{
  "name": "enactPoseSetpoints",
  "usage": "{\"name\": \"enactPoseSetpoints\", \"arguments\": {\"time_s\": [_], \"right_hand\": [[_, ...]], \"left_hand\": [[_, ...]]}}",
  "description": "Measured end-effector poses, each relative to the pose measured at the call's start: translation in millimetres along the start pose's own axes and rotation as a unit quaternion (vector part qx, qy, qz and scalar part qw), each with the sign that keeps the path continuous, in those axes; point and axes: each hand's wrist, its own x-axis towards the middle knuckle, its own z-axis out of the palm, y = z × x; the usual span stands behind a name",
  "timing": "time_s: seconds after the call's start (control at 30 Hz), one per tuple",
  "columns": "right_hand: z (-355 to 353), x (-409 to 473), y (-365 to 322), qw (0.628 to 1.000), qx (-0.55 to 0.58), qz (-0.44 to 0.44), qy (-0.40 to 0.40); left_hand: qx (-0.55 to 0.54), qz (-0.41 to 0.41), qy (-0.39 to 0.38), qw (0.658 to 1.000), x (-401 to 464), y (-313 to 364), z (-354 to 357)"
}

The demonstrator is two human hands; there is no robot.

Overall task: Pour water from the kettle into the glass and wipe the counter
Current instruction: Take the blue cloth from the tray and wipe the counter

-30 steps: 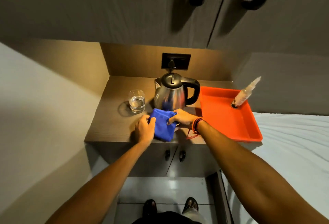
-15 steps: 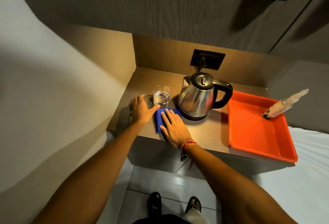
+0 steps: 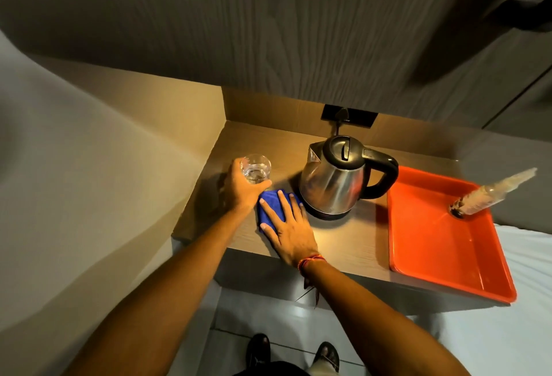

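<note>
While both hands are down on the counter, notes by item:

Counter [image 3: 343, 244]: pale wood-grain slab set in a niche; walls close on the left and behind, front edge free.
Glass [image 3: 255, 168]: clear round tumbler, water in the bottom part, standing left of the kettle near the left wall.
Left hand [image 3: 242, 189]: curled round the glass from the near-left side, thumb and fingers in contact with it; half a second back lay flat on the counter beside the glass.
Cloth [image 3: 270, 207]: deep blue, soft, folded to a small pad, between glass and kettle base, touching neither clearly.
Right hand [image 3: 286, 227]: flat, fingers spread, palm pressing the cloth down, nothing enclosed; much as before.
Kettle [image 3: 334, 180]: brushed steel body, black lid and handle, upright on its base, spout toward the glass.
Tray [image 3: 448, 238]: glossy orange plastic, raised rim, right end overhanging the counter edge.
Bottle [image 3: 490, 195]: slim, clear, leaning in the tray's far corner.
Open room: bare strip along the front edge between cloth and tray.
</note>
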Motion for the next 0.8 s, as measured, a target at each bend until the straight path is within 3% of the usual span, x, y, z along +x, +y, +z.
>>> {"name": "enactPoseSetpoints", "arguments": {"time_s": [0.27,0.37,0.63,0.8], "right_hand": [[-21.3,82.8,-6.5,0.995,0.071,0.042,-0.051],[-28.9,104.3,-12.6,0.996,0.049,0.050,-0.049],[2.3,70.5,-78.3,0.990,-0.006,-0.121,-0.066],[12.5,31.0,-62.8,0.984,-0.027,-0.171,-0.049]], "left_hand": [[0.086,0.070,0.096,0.989,2.7,-10.5,-79.8],[0.095,0.079,0.112,0.986,-3.0,-5.4,-96.1],[0.078,0.099,0.108,0.986,-1.6,11.7,-107.0],[0.072,0.097,0.101,0.987,2.4,17.4,-91.2]]}}
